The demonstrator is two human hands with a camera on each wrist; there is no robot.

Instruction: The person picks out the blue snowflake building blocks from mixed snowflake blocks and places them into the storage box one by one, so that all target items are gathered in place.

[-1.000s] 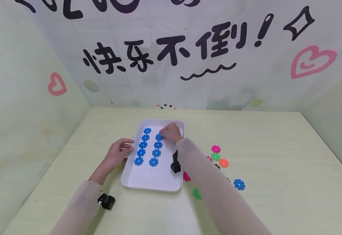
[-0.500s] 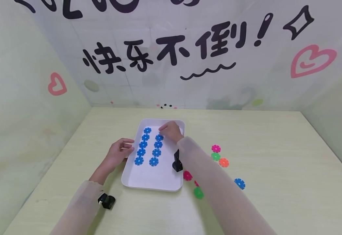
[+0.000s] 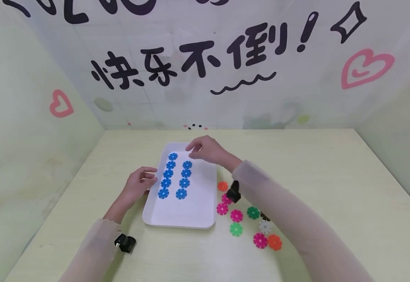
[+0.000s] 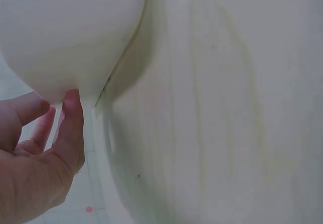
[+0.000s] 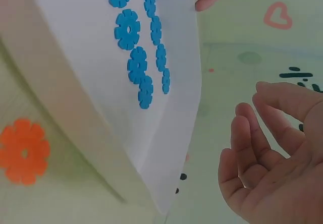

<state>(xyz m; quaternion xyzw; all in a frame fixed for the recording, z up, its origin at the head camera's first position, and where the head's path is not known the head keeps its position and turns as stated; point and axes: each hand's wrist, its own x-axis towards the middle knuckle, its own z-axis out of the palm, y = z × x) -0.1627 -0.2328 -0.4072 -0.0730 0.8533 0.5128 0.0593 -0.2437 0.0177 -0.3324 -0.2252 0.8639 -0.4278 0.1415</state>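
A white tray point(image 3: 194, 213) lies on the table, bearing two lengthwise rows of blue snowflake discs. The left row point(image 3: 168, 173) has one more disc than the right row point(image 3: 184, 183). At the tray's left side my left hand point(image 3: 138, 183) pinches the rim; in the left wrist view its thumb and fingers point(image 4: 73, 113) meet the tray's wall. Over the far right part of the tray hovers my right hand point(image 3: 207, 149), fingers loosely bent and thumb apart. The right wrist view shows this hand point(image 5: 277, 153) holding nothing, away from the blue discs point(image 5: 145, 92).
Right of the tray, loose discs are scattered on the table: pink point(image 3: 236, 216), green point(image 3: 236, 229), orange point(image 3: 274, 242), white point(image 3: 265, 226) and others. My right forearm point(image 3: 282, 203) passes over that side. A printed wall point(image 3: 190, 105) stands behind the table.
My right hand has come up off the right row's far disc, its fingers opening out. The right forearm has swung right, uncovering more loose discs. My left hand stays at the rim.
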